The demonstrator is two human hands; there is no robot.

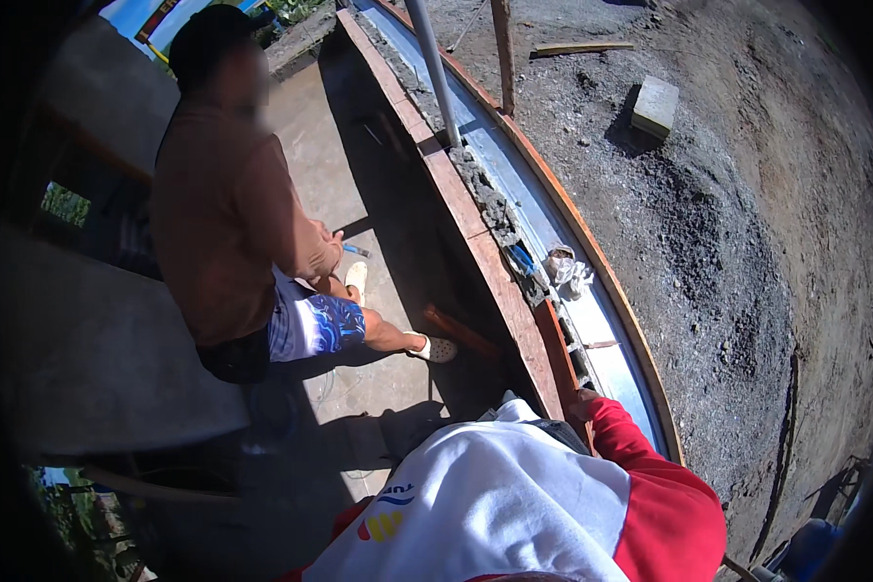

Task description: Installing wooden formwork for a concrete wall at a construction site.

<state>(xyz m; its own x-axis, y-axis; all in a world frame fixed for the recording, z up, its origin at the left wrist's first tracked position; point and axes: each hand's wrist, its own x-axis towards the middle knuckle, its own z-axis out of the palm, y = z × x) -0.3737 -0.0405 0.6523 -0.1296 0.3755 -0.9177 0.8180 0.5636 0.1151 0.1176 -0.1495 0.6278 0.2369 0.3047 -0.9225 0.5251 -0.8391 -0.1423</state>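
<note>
My right hand [584,403], out of the red sleeve, is curled at the near end of a reddish-brown tile [556,351] on top of the low wall. It looks closed on the tile's edge, though the fingers are small and partly shaded. Grey mortar [492,201] runs in a rough line beside the row of lighter tiles [475,233]. A blue-handled tool [522,260] lies on the mortar, with a crumpled whitish bag [567,272] next to it. My left hand is out of sight behind my white and red top.
A co-worker [225,213] sits on the left, holding a small blue-handled tool [357,250]. A metal-lined channel [606,373] with an orange rim [592,233] follows the wall. A grey post [434,73] and a wooden post [503,58] rise there. Beyond lie gravel [713,262] and a concrete block [656,106].
</note>
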